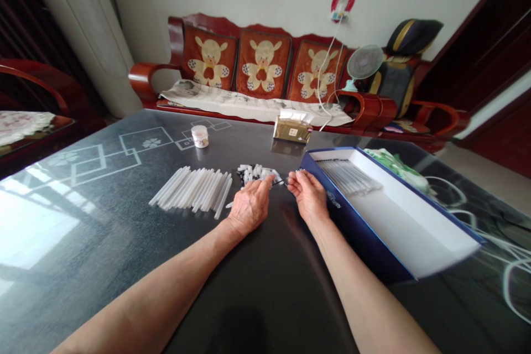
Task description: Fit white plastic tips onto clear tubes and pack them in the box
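My left hand is closed in a pinch at one end of a thin dark rod, its index finger stretched along toward the right. The rod's other end meets the pinched fingers of my right hand, beside the box wall. Its exact kind is too small to make out. Just behind my left hand is a small pile of short white, clear and black plastic pieces, partly hidden by the fingers. Farther left, a row of whitish translucent plastic tubes lies side by side on the table.
A blue box with white inside stands at the right, holding a bundle of slim grey sticks. Behind are a tissue box and a small white tub. White cables and a green-white bag lie beyond the box.
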Available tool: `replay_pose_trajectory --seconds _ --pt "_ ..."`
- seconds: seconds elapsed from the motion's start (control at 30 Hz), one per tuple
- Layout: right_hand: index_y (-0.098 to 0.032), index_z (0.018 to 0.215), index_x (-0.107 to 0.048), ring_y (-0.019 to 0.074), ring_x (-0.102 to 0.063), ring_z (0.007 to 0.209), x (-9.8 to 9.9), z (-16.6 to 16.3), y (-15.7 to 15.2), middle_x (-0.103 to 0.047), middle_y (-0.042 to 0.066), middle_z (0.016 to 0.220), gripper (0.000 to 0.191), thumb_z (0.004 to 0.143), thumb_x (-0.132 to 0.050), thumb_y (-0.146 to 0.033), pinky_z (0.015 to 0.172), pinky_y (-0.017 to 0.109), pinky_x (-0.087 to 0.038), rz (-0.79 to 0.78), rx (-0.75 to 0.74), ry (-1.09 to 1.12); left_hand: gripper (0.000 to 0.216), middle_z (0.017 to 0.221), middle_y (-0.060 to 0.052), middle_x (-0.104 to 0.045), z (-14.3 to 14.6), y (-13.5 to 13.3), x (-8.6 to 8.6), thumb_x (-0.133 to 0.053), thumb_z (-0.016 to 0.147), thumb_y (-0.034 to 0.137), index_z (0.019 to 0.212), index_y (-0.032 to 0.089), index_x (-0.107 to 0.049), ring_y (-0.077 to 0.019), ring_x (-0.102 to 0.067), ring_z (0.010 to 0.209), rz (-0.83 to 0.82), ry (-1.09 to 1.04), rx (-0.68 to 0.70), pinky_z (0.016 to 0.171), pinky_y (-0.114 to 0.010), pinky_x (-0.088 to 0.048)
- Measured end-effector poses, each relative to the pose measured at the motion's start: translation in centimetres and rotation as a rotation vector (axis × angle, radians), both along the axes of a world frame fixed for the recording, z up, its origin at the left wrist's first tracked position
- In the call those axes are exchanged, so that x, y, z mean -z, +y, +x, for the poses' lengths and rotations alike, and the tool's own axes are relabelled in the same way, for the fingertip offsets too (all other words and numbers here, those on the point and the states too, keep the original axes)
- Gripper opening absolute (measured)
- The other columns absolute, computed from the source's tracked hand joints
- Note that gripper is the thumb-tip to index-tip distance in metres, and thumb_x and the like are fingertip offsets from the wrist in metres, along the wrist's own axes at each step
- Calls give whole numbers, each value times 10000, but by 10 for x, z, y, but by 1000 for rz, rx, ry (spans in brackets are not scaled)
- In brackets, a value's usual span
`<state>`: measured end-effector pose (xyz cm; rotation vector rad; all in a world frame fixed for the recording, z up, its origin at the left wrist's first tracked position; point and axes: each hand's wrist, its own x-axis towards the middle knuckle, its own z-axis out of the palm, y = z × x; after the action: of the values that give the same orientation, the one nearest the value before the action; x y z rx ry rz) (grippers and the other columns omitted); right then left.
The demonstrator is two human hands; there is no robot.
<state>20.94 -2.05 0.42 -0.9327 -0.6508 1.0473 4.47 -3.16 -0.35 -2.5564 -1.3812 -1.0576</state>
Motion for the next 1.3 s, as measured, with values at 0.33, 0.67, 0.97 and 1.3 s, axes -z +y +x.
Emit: replay_pose_trajectory --seconds 0.33,0.67,0.97,1.3 --pt "-218 889 -683 183 -675 746 7 -22 -11 -718 27 824 210 771 -675 -393 627 289 -549 34 -200 -478 207 1009 -57 -719 -3 11 5 -474 923 204 1086 191 -601 -165 -677 911 -45 -253 -56 824 -256 -524" --pt "-215 1209 -610 207 -619 939 20 -14 -11 -596 93 1008 426 846 -441 -69 864 348 -517 296 -126 -1484 198 942 -59 -733 -5 21 6 -515 899 198 1055 167 -632 -155 -694 862 11 -467 -138 818 -246 -522" --pt "-203 1018 -666 186 -633 853 18 -12 -12 -617 71 974 316 790 -511 -49 810 315 -527 262 -123 -1473 221 956 -77 -732 -5 20 9 -502 895 194 1066 157 -637 -167 -697 848 12 -411 -130 786 -252 -528" --pt "-194 902 -682 204 -635 830 15 -12 -13 -637 76 898 167 847 -530 -151 804 342 -522 299 -159 -1492 237 977 -78 -726 -3 15 8 -486 897 181 1084 153 -629 -180 -690 885 11 -350 -58 808 -270 -530"
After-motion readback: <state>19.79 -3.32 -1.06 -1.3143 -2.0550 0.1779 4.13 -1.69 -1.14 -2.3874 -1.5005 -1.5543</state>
